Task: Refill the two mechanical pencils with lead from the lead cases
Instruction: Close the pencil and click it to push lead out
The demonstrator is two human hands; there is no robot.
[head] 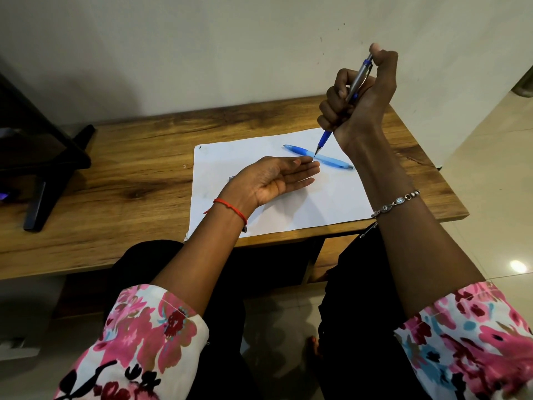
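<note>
Floral sleeves (150,336) are framing the view, and the two hands are working above the tabletop (121,168).

Right hand (357,99) is closing in a fist around the grey mechanical pencil (353,88), tip pointing down, thumb resting on the top button. Left hand (274,180) is lying wide and empty, palm up, on the white paper (277,209), just under the tip. Light blue mechanical pencil (317,156) is lying on the paper, near the fingertips. Lead cases are not showing anywhere. Both pencils are looking light, stiff and smooth, so I think holding at the grip part near the tip is safest; the lead will be very thin and breaking easily.
</note>
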